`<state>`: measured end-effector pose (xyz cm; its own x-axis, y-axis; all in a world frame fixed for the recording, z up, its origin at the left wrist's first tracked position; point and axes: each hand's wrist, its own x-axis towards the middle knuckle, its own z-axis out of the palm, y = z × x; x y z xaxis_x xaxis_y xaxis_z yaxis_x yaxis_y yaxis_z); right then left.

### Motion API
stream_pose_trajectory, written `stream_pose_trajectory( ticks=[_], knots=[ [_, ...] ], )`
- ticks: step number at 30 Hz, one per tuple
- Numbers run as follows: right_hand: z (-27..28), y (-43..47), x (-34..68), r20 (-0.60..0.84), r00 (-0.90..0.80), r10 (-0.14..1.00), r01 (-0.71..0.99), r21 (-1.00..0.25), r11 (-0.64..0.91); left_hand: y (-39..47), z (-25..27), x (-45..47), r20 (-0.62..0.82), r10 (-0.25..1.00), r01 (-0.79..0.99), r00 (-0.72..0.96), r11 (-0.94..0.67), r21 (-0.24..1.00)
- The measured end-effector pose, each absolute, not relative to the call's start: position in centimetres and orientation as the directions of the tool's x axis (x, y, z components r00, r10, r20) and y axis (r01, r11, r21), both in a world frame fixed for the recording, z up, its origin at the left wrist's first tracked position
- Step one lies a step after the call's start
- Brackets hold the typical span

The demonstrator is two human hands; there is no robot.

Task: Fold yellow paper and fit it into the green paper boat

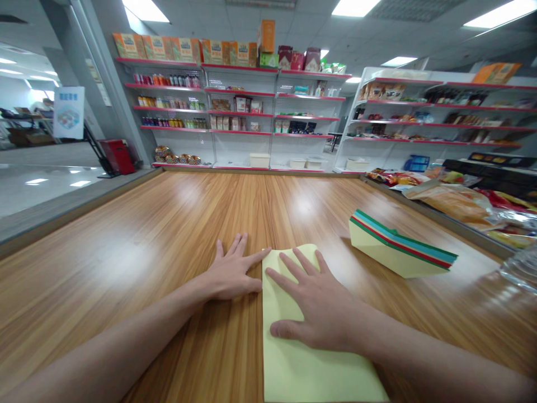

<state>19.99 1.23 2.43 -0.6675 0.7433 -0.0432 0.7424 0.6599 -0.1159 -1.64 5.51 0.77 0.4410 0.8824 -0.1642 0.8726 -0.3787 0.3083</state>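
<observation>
A pale yellow sheet of paper (319, 375) lies on the wooden table (126, 252) in front of me, its left edge straight and its far edge slightly wavy. It looks folded over, though the layers are hard to make out. My right hand (312, 305) rests on the sheet with fingers spread. Just left of it, my left hand (235, 274) lies with fingers apart on the wood, index fingertip and thumb at the paper's left edge. Neither hand grips anything. To the right stands a stack of folded coloured paper (398, 246), yellow outside with green, blue and red edges.
Packaged snacks (453, 201) lie beyond the table's right rim. A clear plastic object (520, 266) sits at the right edge. Stocked shelves (239, 92) stand behind the table. A red box (117, 157) and a sign (69, 112) are at the left.
</observation>
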Motion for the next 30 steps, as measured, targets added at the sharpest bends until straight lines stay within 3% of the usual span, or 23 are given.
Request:
stream_pose_trajectory(
  ticks=[12,30],
  knots=[
    [2.84,1.38,19.89,-0.067,-0.753,0.654,0.656,-0.151,0.74,5.46,0.48,-1.63,-0.168,0.901,0.896,0.399,-0.344,0.282],
    [2.69,1.41,19.64,-0.035,-0.75,0.66,0.657,-0.153,0.738,5.44,0.56,-1.52,-0.156,0.905,0.897,0.395,-0.343,0.277]
  ],
)
